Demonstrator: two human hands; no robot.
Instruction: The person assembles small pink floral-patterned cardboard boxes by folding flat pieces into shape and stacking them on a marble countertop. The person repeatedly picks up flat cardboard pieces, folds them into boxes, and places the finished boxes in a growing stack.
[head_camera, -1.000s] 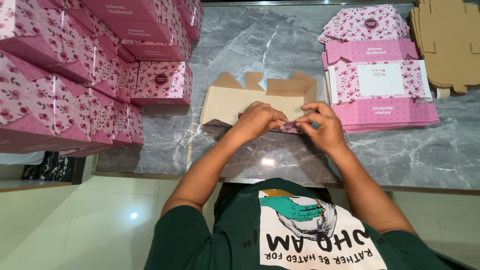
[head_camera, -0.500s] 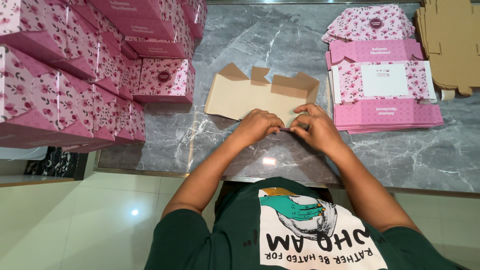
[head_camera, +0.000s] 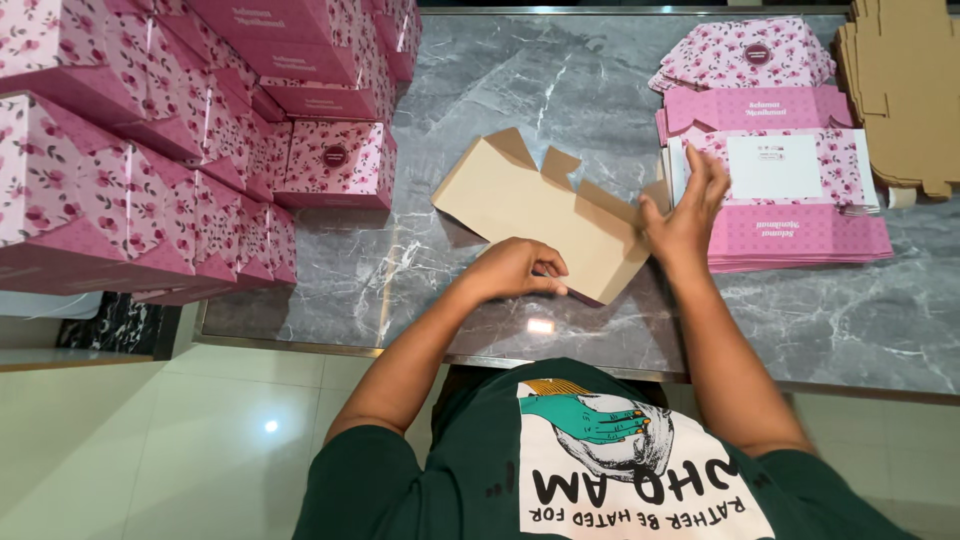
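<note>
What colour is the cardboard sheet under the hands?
Plain tan cardboard sheet, seen in the head view.

We note a grey marble-patterned table (head_camera: 520, 80) bearing stacked pink floral boxes (head_camera: 150, 170) at left, a brown cardboard box blank (head_camera: 545, 215) centrally, a pile of flat pink floral blanks (head_camera: 790, 215) and brown cardboard sheets (head_camera: 905, 90) at right.

One tan cardboard sheet (head_camera: 545, 215) lies on the one grey table (head_camera: 480, 80). Left of the sheet stand at least ten pink boxes (head_camera: 335, 160). Right of it are two stacks: one of pink flats (head_camera: 790, 235) and one of tan flats (head_camera: 900, 90).
</note>
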